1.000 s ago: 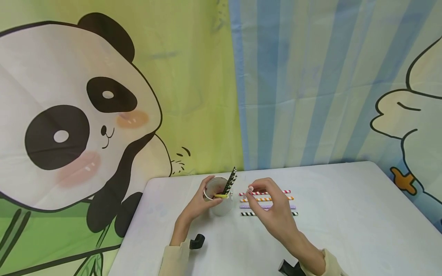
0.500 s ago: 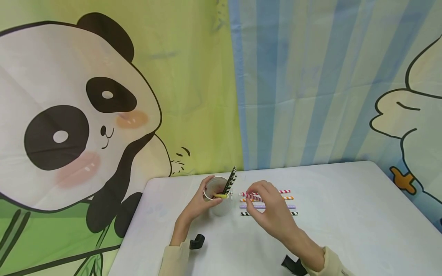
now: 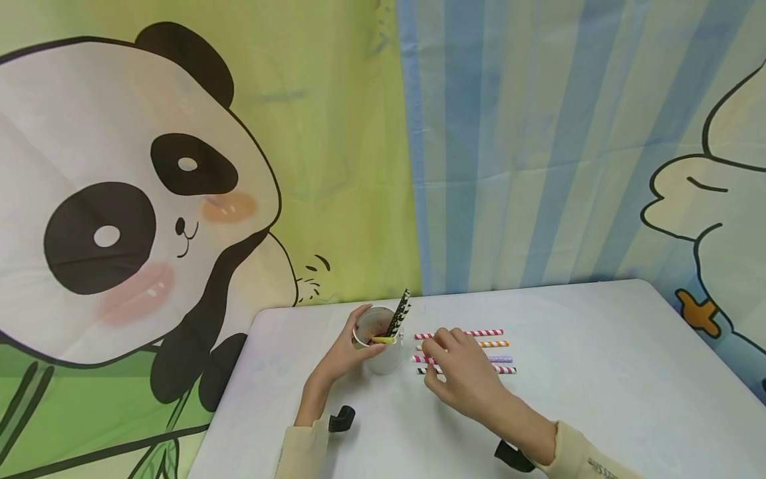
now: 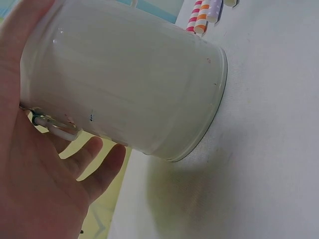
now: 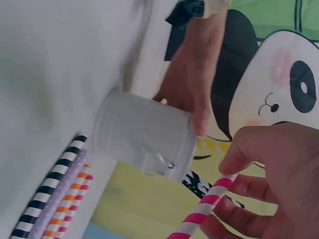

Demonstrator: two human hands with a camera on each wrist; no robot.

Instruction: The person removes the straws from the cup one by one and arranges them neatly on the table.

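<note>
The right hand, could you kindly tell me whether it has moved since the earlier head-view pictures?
Yes, the right hand has shifted down the picture, judged against the orange-striped straw.

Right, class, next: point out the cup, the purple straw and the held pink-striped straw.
Cup (image 5: 142, 127): right wrist view, outer side wall.
Purple straw (image 5: 57, 195): right wrist view, mid-length.
Pink-striped straw (image 5: 203, 207): right wrist view, middle of visible length.

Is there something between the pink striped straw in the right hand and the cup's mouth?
No loose object shows between the pink striped straw and the cup. The cup's handle faces the right hand; dark straws and a yellow straw stick out at the mouth.
</note>
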